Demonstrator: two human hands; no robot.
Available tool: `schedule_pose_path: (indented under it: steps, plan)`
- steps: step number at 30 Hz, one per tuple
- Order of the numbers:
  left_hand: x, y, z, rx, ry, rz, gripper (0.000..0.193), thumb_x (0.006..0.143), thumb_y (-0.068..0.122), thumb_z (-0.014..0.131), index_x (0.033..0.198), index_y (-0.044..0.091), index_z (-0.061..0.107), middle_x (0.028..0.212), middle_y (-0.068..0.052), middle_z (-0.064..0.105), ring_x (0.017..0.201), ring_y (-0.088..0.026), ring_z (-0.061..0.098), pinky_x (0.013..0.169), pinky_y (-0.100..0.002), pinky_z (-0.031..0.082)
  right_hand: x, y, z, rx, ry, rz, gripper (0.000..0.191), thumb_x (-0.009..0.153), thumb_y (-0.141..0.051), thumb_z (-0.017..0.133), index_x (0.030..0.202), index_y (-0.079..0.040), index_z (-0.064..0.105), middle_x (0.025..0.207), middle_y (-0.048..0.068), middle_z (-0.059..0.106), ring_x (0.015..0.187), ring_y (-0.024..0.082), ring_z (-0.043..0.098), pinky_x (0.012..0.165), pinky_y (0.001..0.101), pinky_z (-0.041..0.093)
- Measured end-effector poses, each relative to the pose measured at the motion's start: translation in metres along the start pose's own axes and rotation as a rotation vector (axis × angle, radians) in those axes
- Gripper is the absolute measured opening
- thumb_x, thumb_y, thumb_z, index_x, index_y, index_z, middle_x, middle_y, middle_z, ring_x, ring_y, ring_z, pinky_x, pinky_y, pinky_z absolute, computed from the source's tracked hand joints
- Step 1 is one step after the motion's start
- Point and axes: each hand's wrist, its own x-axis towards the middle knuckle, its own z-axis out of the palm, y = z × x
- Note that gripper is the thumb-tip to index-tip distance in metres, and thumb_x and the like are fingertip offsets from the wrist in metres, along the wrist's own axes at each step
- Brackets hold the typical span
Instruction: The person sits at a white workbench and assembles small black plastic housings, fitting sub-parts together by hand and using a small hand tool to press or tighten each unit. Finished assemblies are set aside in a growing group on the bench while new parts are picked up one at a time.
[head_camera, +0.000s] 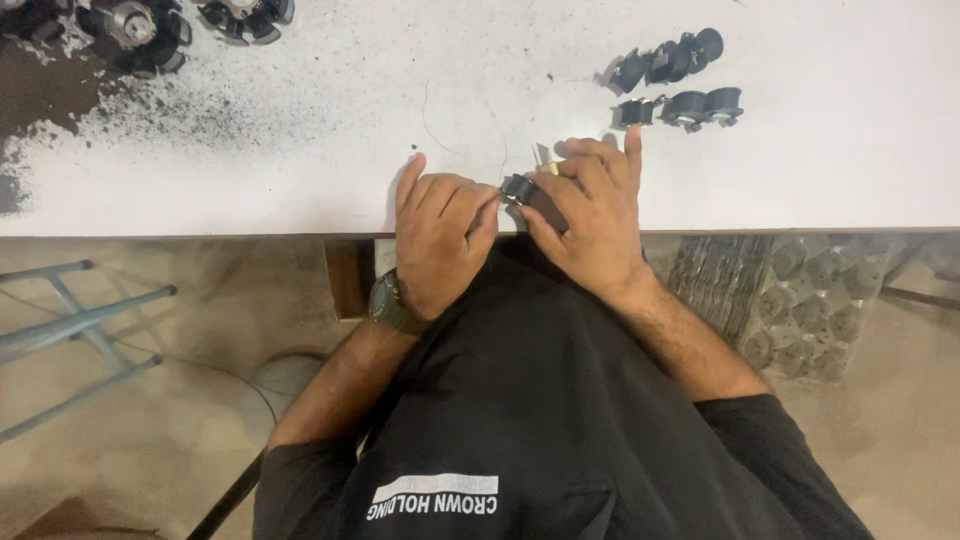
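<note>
Hands at the near edge of the white table (300, 190), entered from left to right.

Far to the upper left of my left hand: big black metal parts (140, 30), clustered at the table's corner, with dark powder (120, 110) scattered below them across the white top.

Left and below my left hand, off the table: grey metal frame (80, 320) standing on the floor.

Left hand (440, 235): fingers curled together, knuckles up, fingertips pinching the left side of the small black part (518, 188). Dark watch (388, 302) on my wrist.

Small black part: held between both hands, just above the table's near edge, touching fingers from each side. Most of it is covered; I cannot tell its full shape.

Just beyond the part, by my right fingertips: a small pale piece (545, 158) on the table, too hidden to identify.

Right hand (590, 225): thumb and inner fingers pressed on the right side of the black part, forefinger stretched out straight, pointing away from me.

Up and right of my right hand, well apart from it: two short rows of small black parts (680, 80), about three in each, lying on the table.

Right and below my right hand, under the table edge: grey moulded tray (800, 310).
</note>
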Motion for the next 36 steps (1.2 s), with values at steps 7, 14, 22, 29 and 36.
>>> schedule_pose_path:
  steps: [7, 14, 22, 29, 36]
  plan:
    - [0.003, 0.002, -0.007, 0.042, -0.026, 0.133, 0.02, 0.088, 0.008, 0.079, 0.106, 0.008, 0.069, 0.124, -0.008, 0.062, 0.124, -0.028, 0.059, 0.115, -0.051, 0.04, -0.005, 0.005, 0.005, 0.03, 0.033, 0.013, 0.037, 0.081, -0.021, 0.09, 0.11, -0.008, 0.073, 0.109, 0.008, 0.059, 0.127, 0.034, 0.053, 0.125, 0.0671, 0.017]
    - [0.014, 0.013, -0.013, 0.008, -0.083, 0.204, 0.014, 0.093, 0.007, 0.074, 0.105, 0.004, 0.067, 0.122, -0.008, 0.063, 0.121, -0.027, 0.06, 0.103, -0.045, 0.047, -0.005, 0.008, -0.002, 0.045, -0.052, -0.056, 0.039, 0.079, -0.021, 0.089, 0.112, -0.006, 0.073, 0.114, 0.011, 0.059, 0.13, 0.034, 0.051, 0.127, 0.0664, 0.017]
    - [0.022, 0.012, -0.023, -0.317, -0.225, -0.246, 0.005, 0.094, 0.009, 0.07, 0.098, 0.007, 0.067, 0.098, -0.004, 0.069, 0.079, -0.021, 0.069, 0.069, -0.034, 0.056, -0.004, 0.008, -0.003, 0.059, -0.05, -0.039, 0.037, 0.08, -0.02, 0.089, 0.111, -0.008, 0.073, 0.112, 0.01, 0.06, 0.129, 0.034, 0.051, 0.127, 0.0669, 0.015]
    - [0.017, 0.013, -0.022, -0.348, -0.202, -0.188, 0.007, 0.094, 0.006, 0.069, 0.1, 0.004, 0.066, 0.089, -0.009, 0.07, 0.08, -0.026, 0.068, 0.069, -0.038, 0.054, -0.009, 0.003, -0.01, 0.048, -0.036, 0.009, 0.041, 0.081, -0.019, 0.087, 0.119, -0.009, 0.075, 0.109, 0.01, 0.058, 0.129, 0.035, 0.051, 0.124, 0.0661, 0.016]
    - [0.014, 0.021, -0.013, -0.385, -0.16, -0.231, 0.01, 0.09, 0.006, 0.071, 0.096, 0.004, 0.062, 0.084, -0.01, 0.068, 0.077, -0.027, 0.067, 0.067, -0.039, 0.053, -0.029, -0.007, -0.001, 0.258, 0.136, -0.077, 0.033, 0.09, 0.004, 0.076, 0.119, -0.005, 0.062, 0.107, 0.009, 0.065, 0.117, 0.032, 0.067, 0.13, 0.0643, 0.027]
